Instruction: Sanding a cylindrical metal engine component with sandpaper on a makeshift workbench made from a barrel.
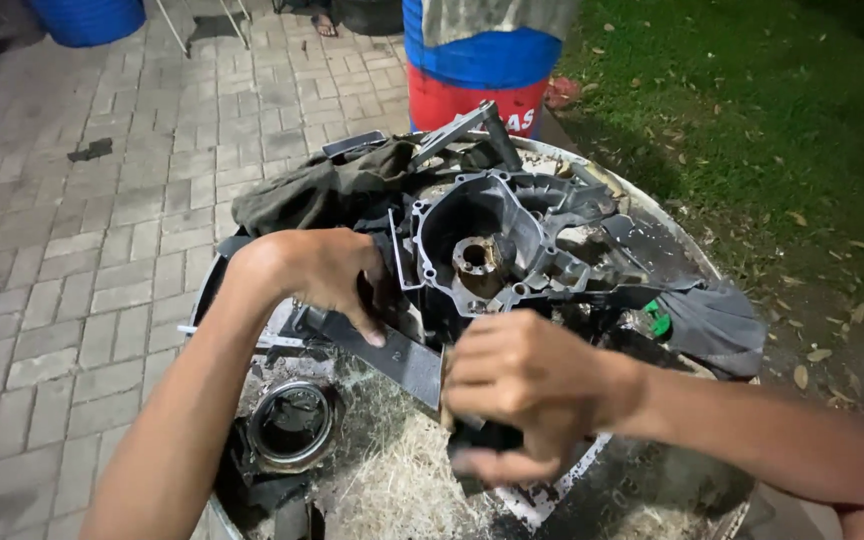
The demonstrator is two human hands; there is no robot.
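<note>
A grey metal engine casing (500,245) with a round central bore lies on a dirty round drum top (652,480). My left hand (317,272) rests against the casing's left side, thumb pressing on a flat dark metal strip (392,352) that runs diagonally toward my right hand. My right hand (512,385) is closed around a dark handle-like object (487,436) at the strip's lower end; what exactly it is stays hidden by the fingers.
A dark cloth (332,185) lies behind the casing. A round metal ring part (290,422) sits at the drum's front left. A blue and red barrel (482,65) stands behind. Paving bricks (82,250) lie left, grass (772,130) right.
</note>
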